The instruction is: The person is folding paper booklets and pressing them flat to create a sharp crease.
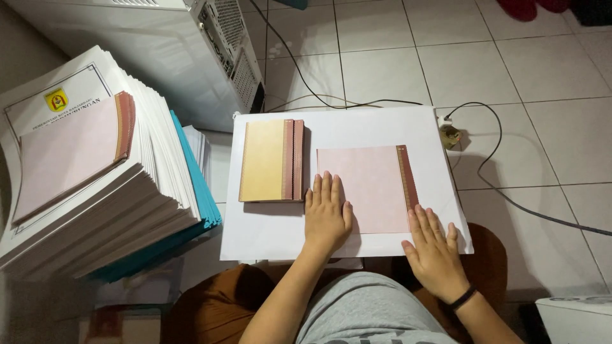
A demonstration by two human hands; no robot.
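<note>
— Grip? Both hands lay spread flat: left hand [327, 213] on the pink sheet's [370, 188] left edge, right hand [433, 245] at its lower right corner.
— Hidden parts?
— That corner; the sheet lay on the white surface [357, 127].

Pale pink sheet [366, 185] with brown edge strip; yellow booklet [264, 159]; white board [376, 127].
</note>
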